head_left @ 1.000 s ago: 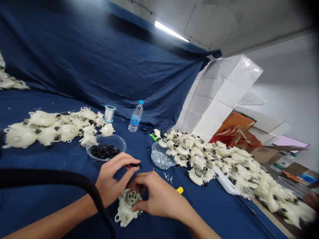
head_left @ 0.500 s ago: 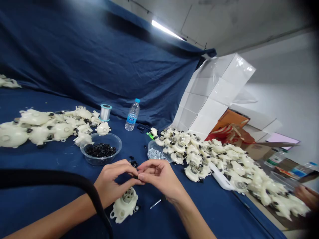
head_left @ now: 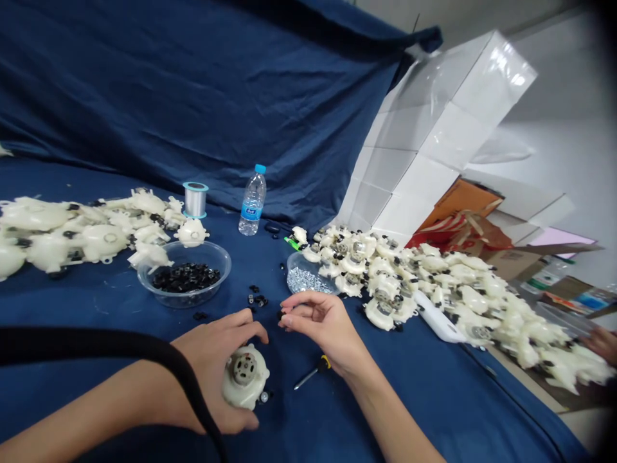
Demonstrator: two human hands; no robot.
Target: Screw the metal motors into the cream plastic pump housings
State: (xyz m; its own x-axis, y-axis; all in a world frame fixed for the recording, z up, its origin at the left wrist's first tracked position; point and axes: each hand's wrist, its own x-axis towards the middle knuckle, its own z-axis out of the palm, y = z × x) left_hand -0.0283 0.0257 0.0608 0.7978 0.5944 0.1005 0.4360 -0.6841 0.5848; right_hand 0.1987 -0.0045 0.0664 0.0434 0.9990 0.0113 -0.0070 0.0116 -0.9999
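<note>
My left hand (head_left: pixel 216 373) is curved around the left side of a cream plastic housing (head_left: pixel 247 379) with a round metal motor on top, thumb at its lower edge and fingers over its upper side. To the right, my right hand (head_left: pixel 321 321) pinches a small black part (head_left: pixel 280 316) between thumb and fingertips. A screwdriver (head_left: pixel 308 377) with a yellow and black handle lies below that hand. Beyond the hands, several small black parts (head_left: pixel 258 299) are on the blue cloth.
A clear bowl of black parts (head_left: pixel 226 273) and a clear bowl of screws (head_left: pixel 308 281) stand behind. Cream housings (head_left: pixel 103 238) are heaped left, more (head_left: pixel 385 283) right. A wire spool (head_left: pixel 195 200), a bottle (head_left: pixel 252 204) and white boxes (head_left: pixel 414 141) are farther back. Another person's hand (head_left: pixel 600 344) shows far right.
My hands have moved apart. The left has gone down onto the housing; the right has kept a small black part. The screwdriver's handle has come into view as the camera view shifted.
</note>
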